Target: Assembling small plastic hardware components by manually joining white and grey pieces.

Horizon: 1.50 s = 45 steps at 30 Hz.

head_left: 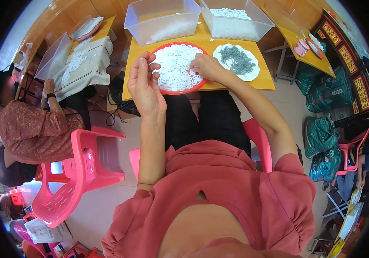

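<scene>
A red round tray (176, 92) on the yellow table holds a heap of small white oval ring-shaped pieces (173, 64). My left hand (146, 88) is raised over the tray's left edge, its fingers loosely curled and apart; I see nothing in it. At the tray's right side, my right hand (208, 68) reaches into the heap with its fingertips drawn together. What they pinch, if anything, is hidden. To its right, a white scalloped plate (252, 74) carries many small grey pieces (237, 60).
Behind the tray stand two clear plastic bins (161, 19) (236, 28) with more white pieces. The yellow table (264, 79) ends just before my lap. A co-worker (38, 129) sits at another table on the left, near a pink chair (81, 172). Green sacks (322, 137) lie at right.
</scene>
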Motion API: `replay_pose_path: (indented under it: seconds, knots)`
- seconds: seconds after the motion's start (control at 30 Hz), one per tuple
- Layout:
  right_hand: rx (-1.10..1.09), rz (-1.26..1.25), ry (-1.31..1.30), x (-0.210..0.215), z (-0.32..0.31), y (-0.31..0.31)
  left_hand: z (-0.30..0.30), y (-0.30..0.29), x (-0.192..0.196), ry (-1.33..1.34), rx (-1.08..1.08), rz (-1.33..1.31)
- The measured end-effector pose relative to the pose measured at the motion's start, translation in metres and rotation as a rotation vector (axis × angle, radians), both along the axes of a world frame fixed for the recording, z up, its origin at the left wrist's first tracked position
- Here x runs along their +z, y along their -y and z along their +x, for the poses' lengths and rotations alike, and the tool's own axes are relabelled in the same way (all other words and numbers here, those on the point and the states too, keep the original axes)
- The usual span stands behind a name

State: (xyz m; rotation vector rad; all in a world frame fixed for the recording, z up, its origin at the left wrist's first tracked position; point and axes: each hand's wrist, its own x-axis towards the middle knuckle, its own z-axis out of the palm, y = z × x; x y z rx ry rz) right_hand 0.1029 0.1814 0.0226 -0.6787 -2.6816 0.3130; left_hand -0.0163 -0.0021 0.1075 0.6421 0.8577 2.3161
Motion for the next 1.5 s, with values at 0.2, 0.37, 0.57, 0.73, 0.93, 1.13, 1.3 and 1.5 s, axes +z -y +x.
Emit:
replay_pose_path:
  seconds: [0.2,0.37,0.57,0.73,0.93,1.13,1.3,1.5]
  knots:
    - [-0.041,0.049,0.062,-0.003,-0.006,-0.004,0.001,-0.002,0.000,-0.001,-0.006,-0.013]
    - [-0.131,-0.139,-0.024,-0.003,-0.006,-0.004,0.000,-0.008,-0.008,-0.013,-0.026,-0.046]
    - [-0.101,-1.116,-0.605,0.044,0.014,0.038,0.003,-0.026,-0.038,-0.177,-0.086,-0.302]
    - [-0.072,-1.189,-0.691,0.056,0.034,0.065,0.026,-0.027,-0.041,-0.309,-0.242,-0.354]
    - [0.078,-0.434,-0.923,0.044,0.040,0.085,0.031,-0.024,-0.041,-0.084,-0.423,-0.341]
    - [0.084,-0.261,-0.912,0.048,0.045,0.090,0.019,-0.026,-0.047,0.136,-0.586,-0.323]
    - [-0.154,-0.171,-0.792,0.046,0.066,0.057,0.021,-0.023,-0.040,0.103,-0.513,-0.363]
    - [-0.637,-0.175,-0.326,0.012,0.119,-0.056,0.018,-0.022,-0.031,0.047,-0.485,-0.317]
